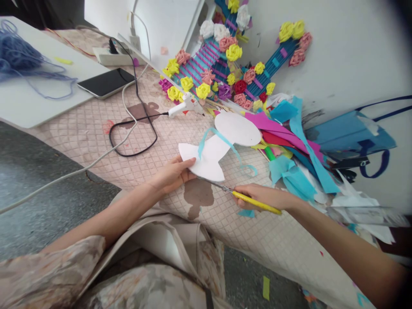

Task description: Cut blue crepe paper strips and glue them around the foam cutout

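Note:
My left hand (pixel 178 173) pinches the lower left end of a white cutout (pixel 219 148), which has a rounded top and a flared base. A thin turquoise strip (pixel 229 142) lies curled across the cutout. In my right hand (pixel 252 195) are scissors with yellow handles (pixel 255 202), their fingers wrapped around the grip. The scissor blades reach left along the cutout's lower edge, close to my left fingertips; whether they touch the edge I cannot tell. A small turquoise scrap (pixel 246 213) lies just below my right hand.
A white glue gun (pixel 186 105) with a black cord lies beyond the cutout. A phone (pixel 106 82) and blue yarn (pixel 19 53) are at the left. Guitar-shaped crafts with paper flowers (pixel 206 64) lean at the back. Coloured paper (pixel 289 133) and a blue bag (pixel 350 131) crowd the right.

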{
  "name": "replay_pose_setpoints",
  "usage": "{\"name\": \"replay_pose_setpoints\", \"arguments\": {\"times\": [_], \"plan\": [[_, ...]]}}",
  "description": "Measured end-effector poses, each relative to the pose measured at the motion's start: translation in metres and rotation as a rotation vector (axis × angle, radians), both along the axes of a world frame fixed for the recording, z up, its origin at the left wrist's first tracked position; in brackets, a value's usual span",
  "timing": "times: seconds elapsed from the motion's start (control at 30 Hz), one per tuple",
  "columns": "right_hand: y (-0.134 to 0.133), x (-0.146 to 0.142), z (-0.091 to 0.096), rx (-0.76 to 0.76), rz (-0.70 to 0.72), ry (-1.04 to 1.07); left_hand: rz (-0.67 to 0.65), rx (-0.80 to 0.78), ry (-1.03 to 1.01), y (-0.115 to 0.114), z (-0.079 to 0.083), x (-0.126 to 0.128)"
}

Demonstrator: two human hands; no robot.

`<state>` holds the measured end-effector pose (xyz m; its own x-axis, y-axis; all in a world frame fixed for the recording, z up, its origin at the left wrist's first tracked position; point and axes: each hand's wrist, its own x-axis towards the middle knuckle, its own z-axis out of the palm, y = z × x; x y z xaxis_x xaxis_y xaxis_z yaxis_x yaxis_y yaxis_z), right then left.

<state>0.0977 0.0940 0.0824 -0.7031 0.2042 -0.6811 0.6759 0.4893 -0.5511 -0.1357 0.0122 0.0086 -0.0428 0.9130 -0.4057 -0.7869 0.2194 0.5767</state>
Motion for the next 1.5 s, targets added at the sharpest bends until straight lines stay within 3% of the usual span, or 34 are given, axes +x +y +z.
{"name": "replay_pose_setpoints", "arguments": {"times": [0.47, 0.8, 1.03, 1.27, 1.5], "plan": [[-0.002, -0.002, 0.000, 0.057, -0.062, -0.018, 0.011, 0.007, -0.010, 0.000, 0.001, 0.000], [-0.014, 0.005, -0.003, 0.349, -0.017, -0.104, 0.002, 0.010, -0.018, -0.001, -0.002, -0.001], [-0.018, 0.047, 0.003, 0.528, -0.061, -0.112, -0.009, 0.036, -0.013, -0.001, -0.002, -0.008], [-0.001, 0.108, -0.025, 0.891, -0.334, -0.200, -0.055, 0.056, 0.014, -0.001, -0.001, -0.019], [-0.006, 0.126, -0.045, 0.869, -0.393, -0.156, -0.113, 0.087, 0.075, 0.004, -0.002, -0.027]]}}
